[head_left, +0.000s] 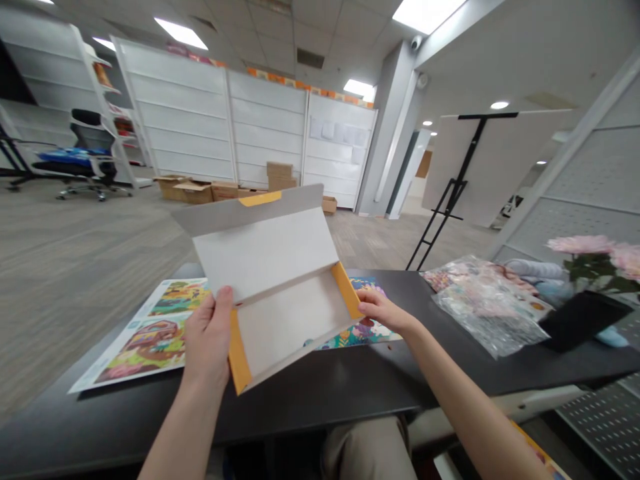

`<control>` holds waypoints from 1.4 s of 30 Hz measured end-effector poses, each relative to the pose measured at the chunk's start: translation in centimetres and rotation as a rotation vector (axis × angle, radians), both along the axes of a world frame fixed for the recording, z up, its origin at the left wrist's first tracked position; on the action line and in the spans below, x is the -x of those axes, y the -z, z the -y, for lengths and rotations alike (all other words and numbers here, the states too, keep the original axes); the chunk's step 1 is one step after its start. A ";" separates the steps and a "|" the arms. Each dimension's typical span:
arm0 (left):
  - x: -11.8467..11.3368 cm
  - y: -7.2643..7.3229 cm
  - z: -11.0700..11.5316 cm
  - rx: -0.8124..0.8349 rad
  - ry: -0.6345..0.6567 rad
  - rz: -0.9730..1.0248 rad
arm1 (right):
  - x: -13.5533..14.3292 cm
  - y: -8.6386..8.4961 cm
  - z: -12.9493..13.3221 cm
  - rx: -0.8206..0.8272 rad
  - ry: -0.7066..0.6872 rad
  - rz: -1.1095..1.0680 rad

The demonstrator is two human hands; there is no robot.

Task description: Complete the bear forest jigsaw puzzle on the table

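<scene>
"Any readable text on the open white-and-yellow cardboard box (265, 257)?"
"None."
"The flat, white-bordered sheet with colourful pictures (155, 333)?"
"Too blurred, like the pale rectangular wall papers (336, 131)."

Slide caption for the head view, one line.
Left hand and right hand hold an open, yellow-sided box over a dark table, a printed sheet to the left.

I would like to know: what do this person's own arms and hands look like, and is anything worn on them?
The left hand and right hand are bare, with no gloves, and no rings can be made out. The left forearm and right forearm are slim, with no sleeve, watch or bracelet showing. Fine details are too blurred to tell.
</scene>
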State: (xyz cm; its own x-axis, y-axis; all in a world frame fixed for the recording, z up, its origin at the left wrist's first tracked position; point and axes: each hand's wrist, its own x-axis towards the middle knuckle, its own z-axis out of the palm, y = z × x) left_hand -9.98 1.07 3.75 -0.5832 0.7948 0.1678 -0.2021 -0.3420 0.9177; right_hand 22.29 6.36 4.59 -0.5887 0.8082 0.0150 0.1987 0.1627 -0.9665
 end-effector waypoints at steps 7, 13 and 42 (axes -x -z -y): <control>-3.5 0.2 -0.3 -0.159 0.327 -0.056 | -8.1 -0.9 6.1 0.115 0.442 -0.256; -4.6 0.3 -0.6 -0.172 0.357 -0.134 | -15.4 -1.1 10.0 0.138 0.976 -0.584; -2.3 0.4 0.0 -0.108 0.262 -0.441 | -20.2 5.7 13.3 -0.683 1.242 0.734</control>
